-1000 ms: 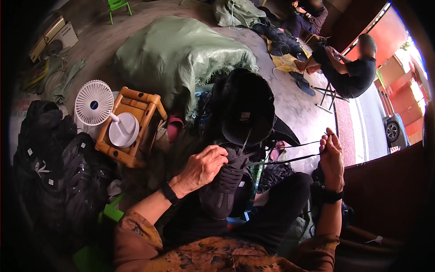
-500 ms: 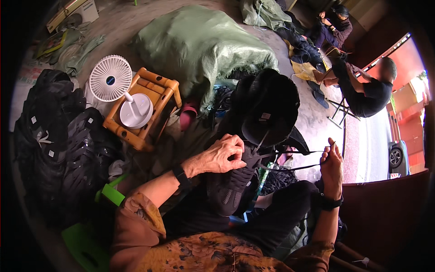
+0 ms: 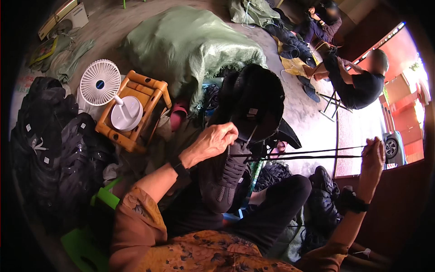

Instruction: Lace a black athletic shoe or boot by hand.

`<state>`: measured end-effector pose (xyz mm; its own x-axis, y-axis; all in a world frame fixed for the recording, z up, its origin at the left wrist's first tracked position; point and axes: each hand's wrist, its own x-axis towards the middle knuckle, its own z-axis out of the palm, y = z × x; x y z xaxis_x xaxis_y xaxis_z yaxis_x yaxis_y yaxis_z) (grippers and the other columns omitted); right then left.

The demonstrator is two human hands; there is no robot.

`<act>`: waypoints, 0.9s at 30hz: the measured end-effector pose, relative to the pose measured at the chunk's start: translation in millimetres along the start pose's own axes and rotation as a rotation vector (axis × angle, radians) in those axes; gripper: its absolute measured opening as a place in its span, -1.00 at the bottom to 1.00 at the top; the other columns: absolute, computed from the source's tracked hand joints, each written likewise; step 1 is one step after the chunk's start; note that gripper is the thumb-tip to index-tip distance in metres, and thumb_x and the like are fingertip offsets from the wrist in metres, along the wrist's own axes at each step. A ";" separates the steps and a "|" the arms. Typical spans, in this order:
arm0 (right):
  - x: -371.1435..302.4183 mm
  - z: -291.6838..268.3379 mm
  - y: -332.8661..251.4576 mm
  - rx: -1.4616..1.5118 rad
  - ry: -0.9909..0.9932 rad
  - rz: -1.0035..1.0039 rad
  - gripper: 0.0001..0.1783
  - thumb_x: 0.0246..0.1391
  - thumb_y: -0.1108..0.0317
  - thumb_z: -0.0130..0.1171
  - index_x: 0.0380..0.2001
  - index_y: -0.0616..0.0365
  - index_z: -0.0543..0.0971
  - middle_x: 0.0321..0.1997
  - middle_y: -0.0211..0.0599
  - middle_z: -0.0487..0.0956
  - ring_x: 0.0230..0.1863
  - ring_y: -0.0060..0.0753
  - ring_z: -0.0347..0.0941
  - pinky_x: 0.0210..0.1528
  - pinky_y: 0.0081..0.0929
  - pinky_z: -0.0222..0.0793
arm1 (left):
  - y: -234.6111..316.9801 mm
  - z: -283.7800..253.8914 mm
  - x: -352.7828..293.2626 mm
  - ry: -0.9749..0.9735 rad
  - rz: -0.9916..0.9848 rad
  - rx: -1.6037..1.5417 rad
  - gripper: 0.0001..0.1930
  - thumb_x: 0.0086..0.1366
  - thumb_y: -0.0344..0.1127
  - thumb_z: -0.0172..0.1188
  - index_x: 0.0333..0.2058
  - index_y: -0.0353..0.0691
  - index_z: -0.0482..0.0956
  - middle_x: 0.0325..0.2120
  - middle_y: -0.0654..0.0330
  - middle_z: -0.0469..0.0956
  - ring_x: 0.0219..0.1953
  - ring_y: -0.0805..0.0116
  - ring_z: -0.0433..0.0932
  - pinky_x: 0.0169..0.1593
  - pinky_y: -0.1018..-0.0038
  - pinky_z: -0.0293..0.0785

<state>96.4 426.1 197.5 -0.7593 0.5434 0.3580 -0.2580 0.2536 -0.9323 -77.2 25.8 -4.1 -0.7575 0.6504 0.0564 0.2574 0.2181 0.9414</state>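
A dark grey lace-up shoe (image 3: 222,181) rests over my lap, its toe toward me. Just beyond its lacing rises a bulky black shape with a small white label (image 3: 252,112); I cannot tell whether it belongs to the same shoe. My left hand (image 3: 210,143) is at the upper lacing, fingers bent and closed; anything between the fingertips is hidden. Two strands of black shoelace (image 3: 312,155) run taut from the lacing out to the right. Their far ends are pinched in my right hand (image 3: 374,156), held well away from the shoe.
At left, a white fan (image 3: 127,113) stands on a bamboo stool (image 3: 147,138), beside a heap of black shoes (image 3: 59,149). A large green sack (image 3: 190,41) lies ahead. Two people (image 3: 362,86) sit at far right. More black shoes (image 3: 322,190) lie beyond my right knee.
My right hand has moved outward to the right, drawing the shoelace strands longer and straighter. The left hand has stayed by the lacing, its fingers closer together. The whole view has shifted slightly.
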 end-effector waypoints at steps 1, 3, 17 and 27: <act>-1.0 15.5 -18.1 -0.015 0.007 -0.032 -0.76 0.37 0.33 -0.05 -0.05 0.23 0.49 -0.25 -0.29 0.57 -0.40 -0.63 0.35 -0.28 -0.66 0.28 | 7.9 -0.5 5.4 0.012 0.079 0.093 -0.80 0.30 -0.33 0.11 -0.15 -0.27 0.51 -0.42 0.12 0.65 -0.34 0.28 0.66 -0.21 0.42 0.55; -9.2 56.7 -55.4 -0.121 -0.077 -0.140 -0.79 0.38 0.36 -0.08 -0.10 0.24 0.48 -0.31 -0.28 0.57 -0.43 -0.62 0.32 -0.31 -0.67 0.24 | 25.9 3.2 15.0 -0.066 0.173 0.157 -0.75 0.25 -0.34 0.17 -0.11 -0.25 0.50 -0.33 0.08 0.67 -0.28 0.18 0.67 -0.19 0.35 0.56; -107.9 -54.5 107.7 0.635 0.305 0.398 -0.73 0.34 0.24 -0.02 0.00 0.12 0.44 0.11 -0.19 0.49 0.17 -0.25 0.39 0.16 -0.25 0.39 | -30.1 -133.5 -1.9 0.431 -0.021 -1.182 -0.76 0.41 -0.29 0.06 -0.02 -0.27 0.45 -0.42 0.31 0.42 -0.34 0.39 0.47 -0.12 0.40 0.43; -145.5 146.9 149.0 0.009 -0.258 0.622 -0.84 0.22 0.39 0.17 -0.20 0.26 0.57 -0.41 -0.34 0.60 -0.38 -0.60 0.52 -0.30 -0.60 0.48 | -119.4 -225.0 -68.7 0.898 -0.248 -0.928 -0.80 0.46 -0.32 -0.03 -0.05 -0.25 0.46 -0.40 0.33 0.49 -0.57 0.62 0.29 -0.59 0.70 0.18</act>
<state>80.7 267.2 -1.2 -0.8862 0.3777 -0.2683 0.2692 -0.0517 -0.9617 -190.9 -208.7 -45.5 -0.9499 -0.1199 -0.2887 -0.1784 -0.5506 0.8155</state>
